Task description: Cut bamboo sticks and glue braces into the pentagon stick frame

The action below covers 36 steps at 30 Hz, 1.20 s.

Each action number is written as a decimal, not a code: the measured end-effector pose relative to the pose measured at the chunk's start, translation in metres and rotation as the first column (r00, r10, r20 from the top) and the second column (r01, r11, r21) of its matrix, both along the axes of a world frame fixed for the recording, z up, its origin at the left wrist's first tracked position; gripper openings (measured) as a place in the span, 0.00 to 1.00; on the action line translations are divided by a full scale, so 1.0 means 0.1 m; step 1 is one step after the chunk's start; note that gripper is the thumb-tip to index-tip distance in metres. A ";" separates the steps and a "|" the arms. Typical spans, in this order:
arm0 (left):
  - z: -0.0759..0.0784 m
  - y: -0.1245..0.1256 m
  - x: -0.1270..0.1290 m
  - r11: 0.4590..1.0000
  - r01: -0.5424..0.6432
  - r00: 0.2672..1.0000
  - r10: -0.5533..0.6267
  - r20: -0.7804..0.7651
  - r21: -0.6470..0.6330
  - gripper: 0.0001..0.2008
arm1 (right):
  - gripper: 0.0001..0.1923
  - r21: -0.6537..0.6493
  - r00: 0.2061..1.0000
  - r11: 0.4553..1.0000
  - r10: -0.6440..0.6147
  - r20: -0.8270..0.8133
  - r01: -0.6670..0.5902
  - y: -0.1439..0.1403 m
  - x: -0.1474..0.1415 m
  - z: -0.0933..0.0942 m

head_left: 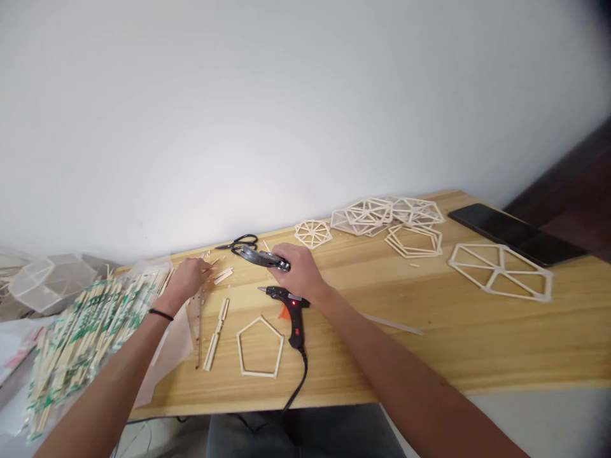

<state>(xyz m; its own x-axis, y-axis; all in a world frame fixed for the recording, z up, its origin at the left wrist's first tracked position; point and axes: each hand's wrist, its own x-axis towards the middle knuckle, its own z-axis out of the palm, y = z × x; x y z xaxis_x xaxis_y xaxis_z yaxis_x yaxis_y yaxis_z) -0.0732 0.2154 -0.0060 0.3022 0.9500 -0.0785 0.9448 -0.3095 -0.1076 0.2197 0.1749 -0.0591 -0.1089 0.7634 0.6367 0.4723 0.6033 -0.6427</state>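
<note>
My left hand (188, 280) is closed low over the left part of the table, beside small wooden stick pieces (223, 275); what its fingertips pinch, if anything, is hidden. A grey metal pair of pliers (260, 256) is gripped in my right hand (298, 270), above the table. Just below that hand lies a black glue gun (294, 312) with an orange trigger and a lit red light. A pentagon frame of sticks (239, 353) rests left of the glue gun. Short cut sticks (216, 334) and a narrow ruler-like strip (199, 327) lie nearer my left forearm.
Black scissors (245, 243) lie by the wall. Wrapped chopsticks (90, 324) are heaped at left, near a translucent polyhedron (52, 280). Stick polygon frames (370, 213) are piled at the back, and a spoked hexagon frame (499, 270) lies beside a black phone (515, 232). A cord (303, 375) crosses the front edge.
</note>
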 end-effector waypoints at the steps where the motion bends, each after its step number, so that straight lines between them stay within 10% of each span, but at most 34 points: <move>1: -0.01 0.00 0.00 1.000 -0.007 1.000 0.007 0.002 -0.001 0.16 | 0.07 0.002 1.000 1.000 0.002 0.000 -0.002 0.00 0.00 0.00; 36: -0.27 0.13 0.11 0.994 -0.050 0.960 0.076 0.271 -0.098 0.16 | 0.07 0.012 0.999 1.000 0.023 -0.029 -0.022 0.00 0.00 -0.01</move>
<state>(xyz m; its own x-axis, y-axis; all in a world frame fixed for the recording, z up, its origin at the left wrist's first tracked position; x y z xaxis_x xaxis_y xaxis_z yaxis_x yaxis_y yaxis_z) -0.0621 0.2279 -0.0334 0.2638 0.9607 -0.0869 0.9521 -0.2449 0.1833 0.2202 0.1745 -0.0603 -0.1073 0.7537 0.6484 0.4398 0.6209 -0.6489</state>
